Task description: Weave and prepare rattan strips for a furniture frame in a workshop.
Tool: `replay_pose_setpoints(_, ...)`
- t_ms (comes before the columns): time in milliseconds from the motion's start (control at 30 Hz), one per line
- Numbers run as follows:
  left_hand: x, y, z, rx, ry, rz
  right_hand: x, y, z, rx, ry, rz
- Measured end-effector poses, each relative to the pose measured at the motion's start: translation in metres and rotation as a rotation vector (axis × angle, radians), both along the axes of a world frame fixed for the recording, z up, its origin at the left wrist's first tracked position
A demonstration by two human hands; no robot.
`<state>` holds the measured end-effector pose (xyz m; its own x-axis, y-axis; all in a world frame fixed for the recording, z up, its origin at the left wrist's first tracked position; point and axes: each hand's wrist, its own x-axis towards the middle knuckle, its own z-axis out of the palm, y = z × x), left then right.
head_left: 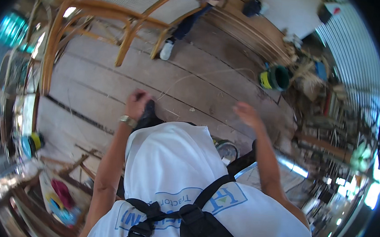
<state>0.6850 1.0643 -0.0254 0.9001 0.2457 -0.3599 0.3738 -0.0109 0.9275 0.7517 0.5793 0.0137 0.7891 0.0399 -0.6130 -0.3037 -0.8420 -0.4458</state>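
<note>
1. White cloth of the person's shirt [173, 170] fills the lower middle of the frame, crossed by black harness straps [192, 215] that buckle at the chest, evidently to carry the head rig's gear.
2. Just above the shirt, left of centre, the left hand [137, 102] is curled around a dark object [148, 113], seemingly a handle or tool end, though blur hides what it is. A metal wristwatch [127, 121] sits on that wrist. The fist is closed, fingers wrapped tight, as for a firm hold.
3. Right of centre, the right hand [245, 113] is raised and empty, fingers loosely spread, touching nothing; it hangs over the planks as if for balance.
4. Between the arms, partly hidden by the shirt, a round metal container [227, 149] shows its rim.
5. Lower left holds wooden offcuts [79, 163] and colourful clutter, pushed to the edge of the floor.
6. Weathered wooden floorboards [114, 73] run across the middle of the frame; a thin pale strand of cane [202, 75] curls loosely over them.
7. Farther, in the upper right, a green bucket [277, 77] stands beside bundled fibres.
8. At the top, a bent rattan chair frame [117, 21] stands on the planks, unfinished, and another person's leg with a white shoe [166, 50] rests beside it.
</note>
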Motion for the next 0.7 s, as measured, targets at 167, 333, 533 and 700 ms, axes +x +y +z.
replay_pose_setpoints(167,0.073,-0.082,0.031,-0.110,-0.120,-0.680,-0.042,0.192,0.000,0.544,-0.192,-0.184)
replay_pose_setpoints(333,0.124,-0.090,0.033,-0.130,-0.039,-0.785,-0.065,0.211,0.042,0.563,-0.166,-0.464)
replay_pose_setpoints(533,0.201,-0.099,0.030,-0.358,0.352,-0.766,-0.051,0.192,0.055,0.550,-0.248,-0.870)
replay_pose_setpoints(700,0.253,-0.145,0.035,-0.864,0.656,-0.513,-0.019,0.160,0.055,0.764,-0.350,-1.203)
